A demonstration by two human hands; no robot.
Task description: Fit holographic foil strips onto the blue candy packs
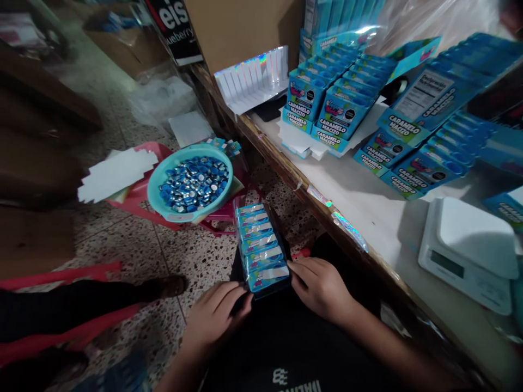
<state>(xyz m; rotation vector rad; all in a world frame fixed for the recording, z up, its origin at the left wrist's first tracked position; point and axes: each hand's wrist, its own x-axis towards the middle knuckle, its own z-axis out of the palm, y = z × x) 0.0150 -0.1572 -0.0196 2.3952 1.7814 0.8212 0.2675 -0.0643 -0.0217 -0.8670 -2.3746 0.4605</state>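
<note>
A shiny, clear-wrapped pack of blue boxes (263, 242), lined up in one row, lies between the left hand (218, 310) and right hand (322, 286), both pinching its near corners.

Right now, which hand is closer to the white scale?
Right: the right hand is across the table edge from the scale; the left hand is farther off, beyond the plastic pack.
</note>
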